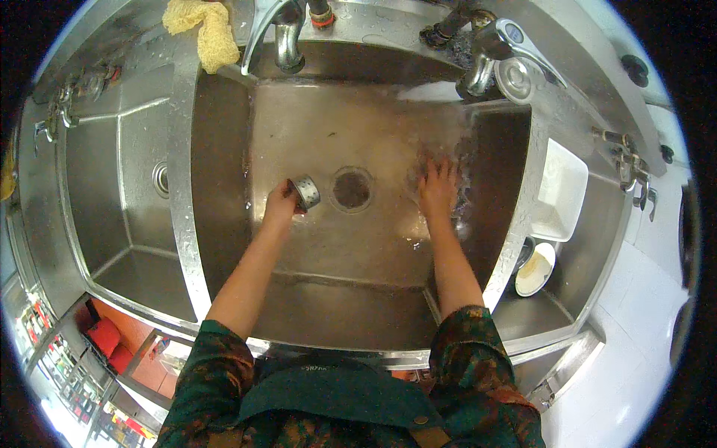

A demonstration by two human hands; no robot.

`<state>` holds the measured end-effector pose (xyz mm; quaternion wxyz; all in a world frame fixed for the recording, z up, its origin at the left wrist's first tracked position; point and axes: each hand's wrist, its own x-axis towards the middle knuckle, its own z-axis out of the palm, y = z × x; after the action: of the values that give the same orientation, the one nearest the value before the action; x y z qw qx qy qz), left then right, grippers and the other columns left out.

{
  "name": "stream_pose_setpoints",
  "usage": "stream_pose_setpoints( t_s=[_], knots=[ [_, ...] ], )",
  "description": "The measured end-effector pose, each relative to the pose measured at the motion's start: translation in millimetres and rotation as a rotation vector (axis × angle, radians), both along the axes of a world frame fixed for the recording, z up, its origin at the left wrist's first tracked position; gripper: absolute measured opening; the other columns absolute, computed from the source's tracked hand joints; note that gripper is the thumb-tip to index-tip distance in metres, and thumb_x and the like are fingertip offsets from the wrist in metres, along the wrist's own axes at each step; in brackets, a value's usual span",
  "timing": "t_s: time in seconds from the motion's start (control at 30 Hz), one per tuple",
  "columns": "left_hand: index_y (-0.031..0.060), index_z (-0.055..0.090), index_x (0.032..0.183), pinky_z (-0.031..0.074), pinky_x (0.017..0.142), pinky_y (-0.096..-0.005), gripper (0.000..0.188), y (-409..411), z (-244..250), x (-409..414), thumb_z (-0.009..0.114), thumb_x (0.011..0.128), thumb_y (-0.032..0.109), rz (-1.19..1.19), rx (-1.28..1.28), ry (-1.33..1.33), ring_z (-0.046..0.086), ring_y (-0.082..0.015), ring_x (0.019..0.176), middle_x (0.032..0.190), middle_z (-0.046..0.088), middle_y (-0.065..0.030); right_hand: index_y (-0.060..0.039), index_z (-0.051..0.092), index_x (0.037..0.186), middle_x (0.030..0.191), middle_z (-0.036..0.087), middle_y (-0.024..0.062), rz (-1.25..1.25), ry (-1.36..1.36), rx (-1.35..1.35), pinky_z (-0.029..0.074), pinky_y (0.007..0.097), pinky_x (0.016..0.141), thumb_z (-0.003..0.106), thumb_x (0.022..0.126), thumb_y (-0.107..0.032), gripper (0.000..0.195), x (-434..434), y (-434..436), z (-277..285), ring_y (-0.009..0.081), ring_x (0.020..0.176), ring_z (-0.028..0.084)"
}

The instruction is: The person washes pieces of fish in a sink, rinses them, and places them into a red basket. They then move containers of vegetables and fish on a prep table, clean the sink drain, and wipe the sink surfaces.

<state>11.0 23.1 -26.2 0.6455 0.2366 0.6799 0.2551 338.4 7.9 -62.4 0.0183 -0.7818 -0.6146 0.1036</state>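
Observation:
My left hand (284, 200) grips a small metal strainer cup (306, 192) with perforations, tilted on its side, left of the drain (352, 189). Fingers spread, my right hand (438, 185) reaches to the right of the drain, with nothing held in it. Moving water surrounds its fingers. Both hands are within the middle basin of a stainless steel sink (347, 235), where shallow water covers the floor. Small dark bits show beyond the drain.
Two faucets (289, 45) (480, 73) overhang the far rim. A yellow mesh cloth (215, 42) drapes at far left. Another basin (148, 218) adjoins on the left. In the right basin are a white rectangular tub (562, 190) and a white bowl (536, 270).

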Motion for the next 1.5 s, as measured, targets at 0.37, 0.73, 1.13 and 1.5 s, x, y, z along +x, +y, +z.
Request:
stream_pose_setpoints(
  t_s=[0.37,0.73,1.13,1.5],
  knots=[
    [0.0068,0.055,0.11,0.052,0.057,-0.0289,0.027,0,18,-42,0.056,0.083,0.004,0.232,0.019,-0.052,0.06,-0.0157,0.076,0.096,0.06,-0.0053,-0.0205,0.056,0.12,0.139,0.038,0.0073,0.823,0.332,-0.352,0.028,0.0522,0.104,0.061,0.076,-0.031,0.045,-130,-164,21,0.0308,0.127,0.035],
    [0.0045,0.048,0.118,0.052,0.056,-0.0302,0.038,-6,44,-58,0.054,0.081,-0.002,0.277,0.023,-0.129,0.061,-0.0191,0.082,0.104,0.058,-0.0089,-0.0124,0.06,0.112,0.117,0.059,0.0086,0.704,0.307,-0.336,0.026,0.0508,0.103,0.053,0.081,-0.034,0.038,-235,54,29,0.0312,0.117,0.048],
    [0.0044,0.042,0.125,0.053,0.061,-0.0302,0.045,0,17,-30,0.055,0.082,0.004,0.141,-0.04,-0.123,0.058,-0.0194,0.091,0.109,0.054,-0.0102,-0.0264,0.032,0.14,0.145,0.028,0.013,0.157,-0.016,0.054,0.027,0.0633,0.097,0.051,0.086,-0.035,0.057,-55,-15,-10,0.0411,0.131,0.025],
    [0.0043,0.043,0.124,0.054,0.061,-0.0299,0.043,1,14,-10,0.055,0.083,0.006,0.053,-0.063,-0.086,0.059,-0.0191,0.088,0.107,0.054,-0.0088,-0.026,0.055,0.12,0.132,0.046,0.0008,1.205,0.404,-0.234,0.024,0.0547,0.104,0.06,0.077,-0.032,0.044,-152,-124,-19,0.0257,0.127,0.035]
  ],
)
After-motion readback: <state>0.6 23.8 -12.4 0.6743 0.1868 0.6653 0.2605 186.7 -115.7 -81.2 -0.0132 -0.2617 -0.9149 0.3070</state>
